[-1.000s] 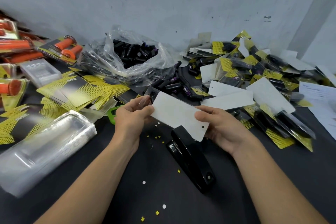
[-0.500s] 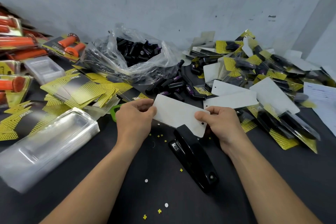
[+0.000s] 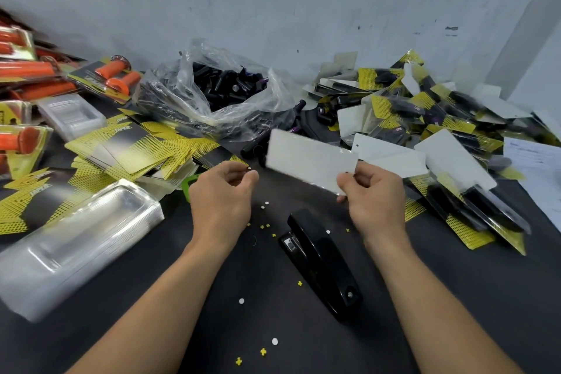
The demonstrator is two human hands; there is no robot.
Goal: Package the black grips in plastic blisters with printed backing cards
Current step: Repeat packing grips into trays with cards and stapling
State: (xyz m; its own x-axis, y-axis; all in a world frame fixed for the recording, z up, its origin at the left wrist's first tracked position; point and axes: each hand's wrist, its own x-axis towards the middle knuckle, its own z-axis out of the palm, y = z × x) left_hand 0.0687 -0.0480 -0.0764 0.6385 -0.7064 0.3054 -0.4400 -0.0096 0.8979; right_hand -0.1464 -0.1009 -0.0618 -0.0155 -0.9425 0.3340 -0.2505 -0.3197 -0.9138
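The right hand (image 3: 375, 194) pinches a backing card (image 3: 309, 161) by its right end, thumb on top and fingers curled beneath. The card hangs in the air above the dark table (image 3: 455, 297), blank white side up and its free left end tilted away towards the far side. It is blurred, and I cannot tell whether a blister with grips hangs beneath it.

The left hand (image 3: 221, 194) hovers just left of the card, apart from it, with its fingers loosely curled. Nothing shows between them, so it looks idle and empty.

The step in hand appears to be handling one card between fastening and setting aside. The black stapler (image 3: 321, 261) lies on the table just near of the hands, and the heap of finished packs (image 3: 440, 118) sits to the right.

If this pack is done, the next move calls only for a short swing right to drop it on that heap. The left hand would then be free to reach for fresh parts:

- the stack of clear blisters (image 3: 76, 240) at the near left
- the printed cards (image 3: 130, 149) beyond the blisters
- the loose black grips in the plastic bag (image 3: 224, 88) at the far centre
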